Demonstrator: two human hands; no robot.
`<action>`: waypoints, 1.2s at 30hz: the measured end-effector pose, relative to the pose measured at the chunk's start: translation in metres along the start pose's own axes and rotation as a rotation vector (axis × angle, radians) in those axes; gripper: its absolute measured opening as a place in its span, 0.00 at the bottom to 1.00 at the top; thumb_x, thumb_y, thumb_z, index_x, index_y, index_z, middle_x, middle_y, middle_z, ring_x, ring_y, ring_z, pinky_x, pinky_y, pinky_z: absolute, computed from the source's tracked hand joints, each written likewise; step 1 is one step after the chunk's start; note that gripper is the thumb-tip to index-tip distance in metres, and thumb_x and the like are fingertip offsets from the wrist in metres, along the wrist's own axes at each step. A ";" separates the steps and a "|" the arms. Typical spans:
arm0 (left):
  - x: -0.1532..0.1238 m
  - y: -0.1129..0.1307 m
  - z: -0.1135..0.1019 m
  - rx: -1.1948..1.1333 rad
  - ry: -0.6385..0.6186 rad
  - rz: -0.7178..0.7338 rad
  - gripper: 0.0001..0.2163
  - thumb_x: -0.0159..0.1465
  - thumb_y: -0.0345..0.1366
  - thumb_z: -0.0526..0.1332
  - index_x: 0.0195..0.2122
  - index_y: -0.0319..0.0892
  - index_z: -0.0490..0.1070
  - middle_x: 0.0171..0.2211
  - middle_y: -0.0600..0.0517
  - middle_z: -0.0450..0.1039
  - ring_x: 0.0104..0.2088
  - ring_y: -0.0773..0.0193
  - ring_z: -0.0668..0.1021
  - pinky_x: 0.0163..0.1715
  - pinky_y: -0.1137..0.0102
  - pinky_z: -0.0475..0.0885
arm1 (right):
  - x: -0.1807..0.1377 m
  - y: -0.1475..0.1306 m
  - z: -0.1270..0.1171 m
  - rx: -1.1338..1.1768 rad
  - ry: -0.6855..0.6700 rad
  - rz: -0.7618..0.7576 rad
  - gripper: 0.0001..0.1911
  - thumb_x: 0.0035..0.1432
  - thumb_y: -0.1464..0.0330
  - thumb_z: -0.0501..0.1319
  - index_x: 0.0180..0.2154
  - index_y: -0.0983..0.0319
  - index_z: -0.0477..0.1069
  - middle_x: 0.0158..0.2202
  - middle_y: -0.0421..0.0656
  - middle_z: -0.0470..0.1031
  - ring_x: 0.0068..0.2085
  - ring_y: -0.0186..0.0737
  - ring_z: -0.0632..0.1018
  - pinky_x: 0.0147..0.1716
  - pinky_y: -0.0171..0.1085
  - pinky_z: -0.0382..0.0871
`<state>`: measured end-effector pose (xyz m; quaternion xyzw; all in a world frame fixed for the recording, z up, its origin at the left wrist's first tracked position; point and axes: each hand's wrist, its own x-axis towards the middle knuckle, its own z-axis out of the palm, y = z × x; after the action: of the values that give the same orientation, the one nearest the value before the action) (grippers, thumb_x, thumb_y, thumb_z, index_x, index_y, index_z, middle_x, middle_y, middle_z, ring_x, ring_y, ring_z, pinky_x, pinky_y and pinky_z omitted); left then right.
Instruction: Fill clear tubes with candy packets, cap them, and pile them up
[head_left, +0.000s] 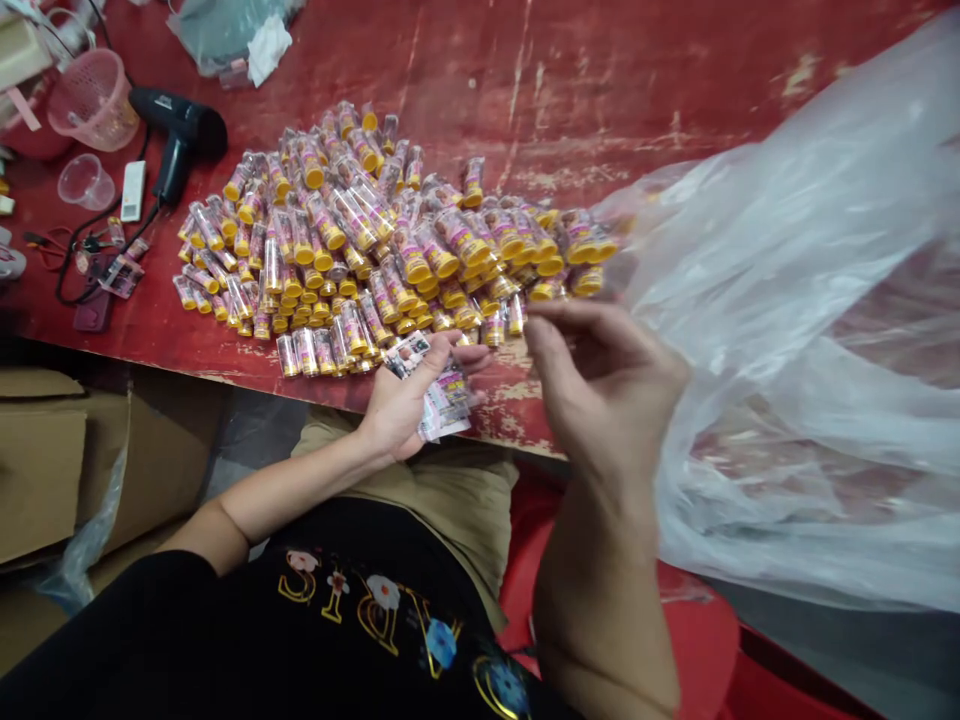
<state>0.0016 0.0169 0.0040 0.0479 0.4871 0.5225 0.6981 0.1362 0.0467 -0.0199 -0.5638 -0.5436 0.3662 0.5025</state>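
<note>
My left hand [409, 395] is closed on a small stack of printed plastic labels [448, 405], with the thumb pressed over them at the table's front edge. To the right, my right hand [607, 390] is raised nearer the camera, thumb and fingertips drawn together in a pinch. Whatever sits between those fingertips, if anything, I cannot make out. Just beyond both hands lies a large heap of small clear tubes [352, 215] with yellow ends and pink-purple printed wraps.
A big sheet of clear plastic [810, 330] covers the right of the red table [600, 80]. At the left are a black hair dryer [180, 130], a pink basket [94, 100], a clear cup [85, 182] and cords. Cardboard boxes [67, 460] stand below left; a red stool [697, 620] below right.
</note>
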 end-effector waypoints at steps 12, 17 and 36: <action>0.000 -0.029 0.017 0.129 -0.060 0.095 0.24 0.40 0.41 0.85 0.35 0.39 0.78 0.33 0.53 0.82 0.34 0.62 0.83 0.46 0.62 0.80 | -0.058 0.006 -0.033 -0.088 0.065 -0.052 0.11 0.68 0.62 0.64 0.33 0.60 0.75 0.32 0.41 0.75 0.33 0.36 0.75 0.33 0.36 0.68; 0.003 -0.033 0.028 0.197 -0.067 0.085 0.25 0.41 0.45 0.84 0.32 0.38 0.77 0.29 0.54 0.81 0.28 0.67 0.81 0.38 0.68 0.81 | -0.052 -0.002 -0.051 -0.228 -0.008 -0.138 0.17 0.71 0.61 0.60 0.29 0.59 0.70 0.28 0.41 0.71 0.32 0.37 0.71 0.34 0.38 0.64; 0.011 -0.039 0.025 0.327 0.038 -0.124 0.21 0.43 0.37 0.84 0.30 0.36 0.76 0.25 0.53 0.79 0.24 0.67 0.80 0.25 0.74 0.80 | 0.068 0.124 -0.119 -0.606 0.016 -0.001 0.19 0.67 0.70 0.48 0.47 0.66 0.77 0.51 0.58 0.79 0.55 0.52 0.77 0.57 0.47 0.69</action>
<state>0.0463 0.0186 -0.0122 0.1210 0.5808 0.3931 0.7025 0.2907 0.1053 -0.1036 -0.6907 -0.6243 0.1825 0.3159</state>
